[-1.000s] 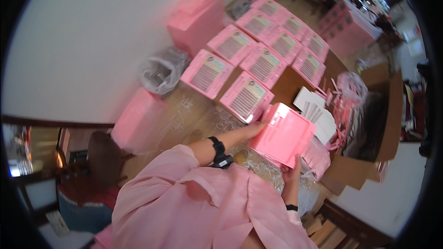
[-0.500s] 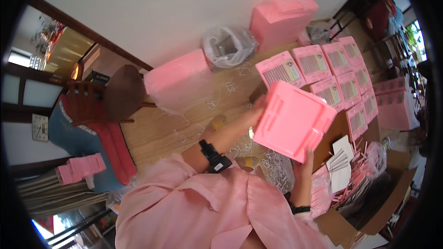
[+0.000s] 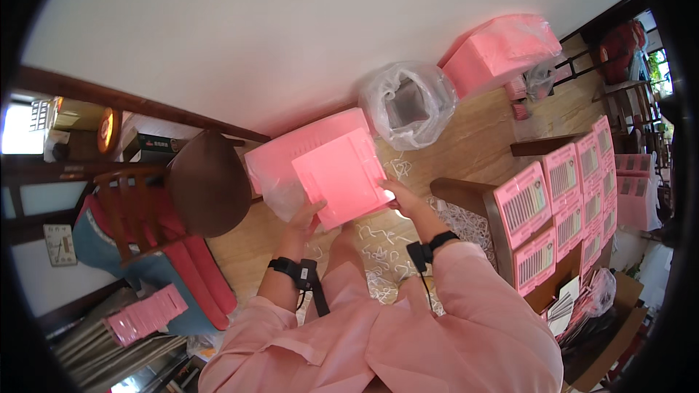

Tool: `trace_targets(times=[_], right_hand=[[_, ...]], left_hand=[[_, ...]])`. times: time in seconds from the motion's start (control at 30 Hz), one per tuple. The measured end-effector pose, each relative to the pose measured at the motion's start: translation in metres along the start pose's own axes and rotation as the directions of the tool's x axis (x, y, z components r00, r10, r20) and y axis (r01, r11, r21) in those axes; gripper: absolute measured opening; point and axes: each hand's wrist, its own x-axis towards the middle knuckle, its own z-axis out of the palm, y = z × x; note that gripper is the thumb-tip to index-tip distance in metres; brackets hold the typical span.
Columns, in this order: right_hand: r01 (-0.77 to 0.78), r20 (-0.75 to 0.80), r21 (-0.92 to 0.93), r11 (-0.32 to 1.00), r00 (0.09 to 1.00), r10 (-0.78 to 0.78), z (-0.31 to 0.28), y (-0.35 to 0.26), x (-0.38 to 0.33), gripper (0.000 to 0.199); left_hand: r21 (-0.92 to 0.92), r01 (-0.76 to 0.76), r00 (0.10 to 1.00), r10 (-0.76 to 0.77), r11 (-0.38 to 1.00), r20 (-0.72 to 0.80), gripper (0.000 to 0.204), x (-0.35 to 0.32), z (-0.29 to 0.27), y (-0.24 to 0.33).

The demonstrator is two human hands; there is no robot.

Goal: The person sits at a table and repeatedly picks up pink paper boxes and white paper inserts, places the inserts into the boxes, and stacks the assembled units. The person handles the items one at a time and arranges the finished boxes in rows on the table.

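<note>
I hold a flat pink box (image 3: 342, 178) up in front of me with both hands. My left hand (image 3: 304, 220) grips its lower left corner and my right hand (image 3: 402, 196) grips its right edge. Behind the box lies a stack of pink boxes wrapped in clear plastic (image 3: 280, 160). Both wrists wear black bands, and my sleeves are pink.
A clear plastic bag (image 3: 408, 104) stands open by the white wall. Another wrapped pink stack (image 3: 499, 51) lies further right. Rows of pink boxes with windowed fronts (image 3: 564, 204) cover a table at right. A round brown stool (image 3: 207, 182) stands at left. White paper shreds litter the wooden floor.
My view has swung left, away from the table of boxes. The pink box has moved with both hands toward the wrapped stack near the wall.
</note>
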Motion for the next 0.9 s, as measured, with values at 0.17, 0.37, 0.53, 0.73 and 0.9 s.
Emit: trace_targets(times=[0.17, 0.37, 0.53, 0.73, 0.9], right_hand=[[0.021, 0.194, -0.019, 1.000, 0.981, -0.017, 0.025, -0.031, 0.131, 0.087], [0.163, -0.139, -0.528, 0.834, 0.952, -0.274, 0.029, 0.010, 0.251, 0.089], [-0.014, -0.564, -0.472, 0.882, 0.773, -0.290, 0.038, 0.026, 0.263, 0.053], [0.312, -0.399, -0.577, 0.755, 0.698, -0.594, 0.101, 0.003, 0.238, 0.030], [0.270, -0.271, -0.513, 0.815, 0.850, -0.452, 0.145, -0.024, 0.263, 0.039]], left_hand=[[0.113, 0.091, 0.981, -0.069, 0.989, -0.183, 0.082, 0.090, -0.082, 0.053], [0.625, 0.286, 0.887, 0.047, 0.727, -0.460, 0.083, 0.177, -0.140, 0.049], [0.504, 0.432, 0.846, -0.143, 0.748, -0.513, 0.088, 0.198, -0.145, 0.036], [0.450, 0.397, 0.817, -0.085, 0.800, -0.570, 0.083, 0.192, -0.139, 0.029], [0.304, 0.427, 0.769, -0.165, 0.852, -0.617, 0.088, 0.168, -0.142, 0.033]])
